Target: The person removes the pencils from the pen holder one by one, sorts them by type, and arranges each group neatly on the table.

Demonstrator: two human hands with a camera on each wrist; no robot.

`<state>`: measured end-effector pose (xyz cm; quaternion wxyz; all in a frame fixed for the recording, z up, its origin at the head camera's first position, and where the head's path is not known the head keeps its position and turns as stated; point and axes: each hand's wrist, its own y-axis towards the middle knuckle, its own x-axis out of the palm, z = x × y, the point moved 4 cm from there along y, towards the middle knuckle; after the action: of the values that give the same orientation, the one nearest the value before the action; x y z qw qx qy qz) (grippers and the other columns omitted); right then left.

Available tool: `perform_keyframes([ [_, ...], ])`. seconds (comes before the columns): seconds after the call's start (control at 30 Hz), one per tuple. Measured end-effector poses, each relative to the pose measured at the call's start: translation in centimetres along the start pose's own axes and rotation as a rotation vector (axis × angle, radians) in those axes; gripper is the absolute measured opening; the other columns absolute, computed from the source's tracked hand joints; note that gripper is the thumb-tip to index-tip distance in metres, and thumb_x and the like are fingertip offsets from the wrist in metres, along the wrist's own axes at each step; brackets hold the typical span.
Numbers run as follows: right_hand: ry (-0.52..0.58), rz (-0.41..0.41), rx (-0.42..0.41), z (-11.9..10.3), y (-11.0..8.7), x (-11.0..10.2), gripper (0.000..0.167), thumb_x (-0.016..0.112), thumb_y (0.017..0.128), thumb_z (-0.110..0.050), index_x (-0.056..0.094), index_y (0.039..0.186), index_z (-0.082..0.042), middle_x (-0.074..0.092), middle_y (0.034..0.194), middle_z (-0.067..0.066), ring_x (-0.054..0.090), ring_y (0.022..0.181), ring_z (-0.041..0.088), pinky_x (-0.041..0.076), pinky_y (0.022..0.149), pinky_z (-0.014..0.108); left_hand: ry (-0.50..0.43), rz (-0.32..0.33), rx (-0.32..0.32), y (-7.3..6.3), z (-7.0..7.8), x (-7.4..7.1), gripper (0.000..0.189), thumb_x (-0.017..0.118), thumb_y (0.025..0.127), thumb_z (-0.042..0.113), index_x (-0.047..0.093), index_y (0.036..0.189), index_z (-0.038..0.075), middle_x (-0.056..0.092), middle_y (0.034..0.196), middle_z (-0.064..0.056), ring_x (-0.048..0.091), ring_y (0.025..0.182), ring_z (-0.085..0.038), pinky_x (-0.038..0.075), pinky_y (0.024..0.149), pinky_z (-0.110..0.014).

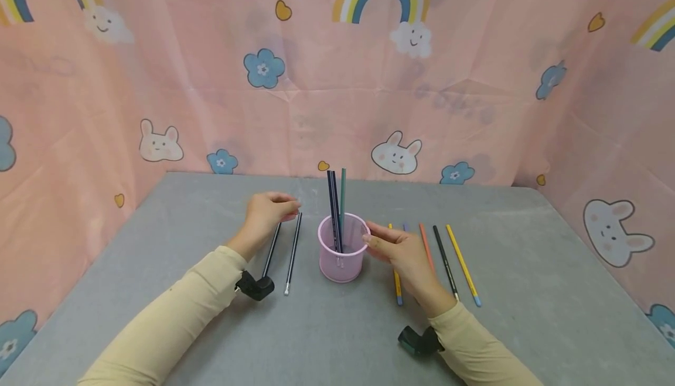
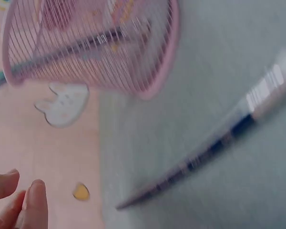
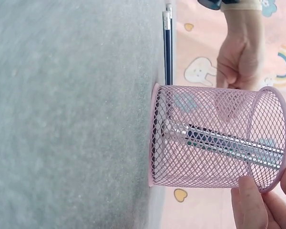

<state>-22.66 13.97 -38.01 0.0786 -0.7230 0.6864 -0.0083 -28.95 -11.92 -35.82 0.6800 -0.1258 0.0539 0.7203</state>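
A pink mesh pencil cup [image 1: 341, 269] stands upright on the grey table, with two dark pencils [image 1: 333, 204] and a green pencil [image 1: 343, 195] leaning in it. My right hand [image 1: 403, 257] grips the cup's rim on its right side, thumb outside, as the right wrist view also shows. Left of the cup, a dark pencil [image 1: 293, 254] with a white-looking end lies on the table, and another dark pencil [image 1: 271, 251] lies beside it, partly hidden. Over their far ends hovers my left hand [image 1: 269, 219]; its fingertips [image 2: 35, 200] hold nothing in the left wrist view.
Right of the cup lie several pencils: a yellow one [image 1: 464, 266] at the far right, a dark green one [image 1: 445, 260], an orange one [image 1: 426, 245] and another yellow one [image 1: 398, 286], some partly behind my right hand. A pink patterned curtain [image 1: 316, 110] hangs behind the table.
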Motion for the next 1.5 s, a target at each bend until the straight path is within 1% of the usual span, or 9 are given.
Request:
perform_keyframes([
  [0.13, 0.001, -0.003, -0.003, 0.0, 0.0, 0.0, 0.043, 0.071, 0.092, -0.015, 0.063, 0.133, -0.005, 0.062, 0.136, 0.013, 0.07, 0.11, 0.011, 0.058, 0.09, 0.026, -0.03, -0.024, 0.046, -0.6, 0.8, 0.9, 0.031, 0.07, 0.092, 0.014, 0.068, 0.119, -0.002, 0.072, 0.115, -0.021, 0.072, 0.104, -0.029, 0.061, 0.085, -0.028],
  [0.23, 0.007, -0.005, -0.012, 0.0, 0.0, -0.1, 0.044, 0.073, 0.091, -0.016, 0.063, 0.133, -0.005, 0.063, 0.136, 0.014, 0.07, 0.108, 0.009, 0.058, 0.089, 0.026, -0.047, -0.029, 0.065, -0.6, 1.2, 1.3, 0.031, 0.071, 0.092, 0.013, 0.068, 0.119, -0.002, 0.072, 0.115, -0.021, 0.073, 0.103, -0.028, 0.061, 0.084, -0.029],
  [0.47, -0.007, -0.014, -0.023, 0.2, -0.1, 0.0, 0.043, 0.073, 0.091, -0.017, 0.064, 0.132, -0.007, 0.064, 0.134, 0.013, 0.07, 0.109, 0.01, 0.058, 0.09, 0.026, -0.105, -0.031, 0.081, -0.9, 1.5, 2.1, 0.032, 0.074, 0.089, 0.011, 0.069, 0.117, -0.003, 0.072, 0.115, -0.021, 0.074, 0.095, -0.019, 0.062, 0.082, -0.028],
  [0.7, -0.016, -0.019, -0.018, 0.3, -0.2, 0.0, 0.044, 0.073, 0.091, -0.018, 0.064, 0.132, -0.007, 0.064, 0.135, 0.012, 0.069, 0.112, 0.013, 0.057, 0.092, 0.028, -0.164, -0.046, 0.119, -1.7, 1.9, 3.0, 0.032, 0.075, 0.088, 0.01, 0.07, 0.116, -0.004, 0.072, 0.115, -0.021, 0.074, 0.094, -0.021, 0.062, 0.082, -0.03],
  [0.93, -0.022, -0.01, -0.019, 0.4, -0.2, 0.0, 0.043, 0.073, 0.091, -0.019, 0.065, 0.131, -0.007, 0.064, 0.134, 0.013, 0.069, 0.113, 0.016, 0.057, 0.092, 0.029, -0.191, -0.057, 0.093, -1.9, 2.2, 3.8, 0.036, 0.077, 0.086, 0.01, 0.069, 0.118, -0.003, 0.071, 0.118, -0.021, 0.074, 0.088, -0.016, 0.062, 0.081, -0.03],
  [1.07, -0.014, -0.008, -0.018, 0.3, -0.2, 0.1, 0.043, 0.073, 0.091, -0.019, 0.064, 0.132, -0.006, 0.064, 0.135, 0.013, 0.069, 0.113, 0.015, 0.057, 0.092, 0.029, -0.208, -0.062, 0.094, -1.9, 2.5, 4.2, 0.039, 0.078, 0.085, 0.009, 0.068, 0.12, -0.003, 0.07, 0.12, -0.021, 0.073, 0.095, -0.019, 0.062, 0.084, -0.029],
  [1.2, -0.018, -0.002, -0.016, 0.1, -0.1, 0.1, 0.043, 0.073, 0.091, -0.017, 0.064, 0.132, -0.006, 0.064, 0.135, 0.013, 0.069, 0.113, 0.016, 0.057, 0.091, 0.029, -0.198, -0.051, 0.109, -2.0, 2.7, 4.5, 0.042, 0.079, 0.084, 0.01, 0.067, 0.122, -0.003, 0.07, 0.119, -0.019, 0.072, 0.102, -0.022, 0.061, 0.086, -0.029],
  [1.3, -0.027, -0.002, -0.019, 0.1, -0.1, 0.0, 0.042, 0.073, 0.091, -0.018, 0.064, 0.132, -0.007, 0.064, 0.134, 0.013, 0.069, 0.114, 0.017, 0.057, 0.092, 0.029, -0.178, -0.033, 0.127, -2.0, 2.9, 4.7, 0.04, 0.079, 0.084, 0.01, 0.067, 0.12, -0.002, 0.071, 0.116, -0.018, 0.072, 0.102, -0.025, 0.061, 0.086, -0.031],
  [1.5, -0.017, -0.007, -0.027, 0.1, 0.0, -0.1, 0.043, 0.072, 0.092, -0.017, 0.063, 0.133, -0.006, 0.063, 0.135, 0.013, 0.068, 0.115, 0.018, 0.057, 0.092, 0.029, -0.149, -0.022, 0.156, -2.0, 3.2, 5.0, 0.035, 0.08, 0.083, 0.009, 0.069, 0.115, -0.001, 0.072, 0.114, -0.019, 0.073, 0.101, -0.025, 0.061, 0.086, -0.032],
])
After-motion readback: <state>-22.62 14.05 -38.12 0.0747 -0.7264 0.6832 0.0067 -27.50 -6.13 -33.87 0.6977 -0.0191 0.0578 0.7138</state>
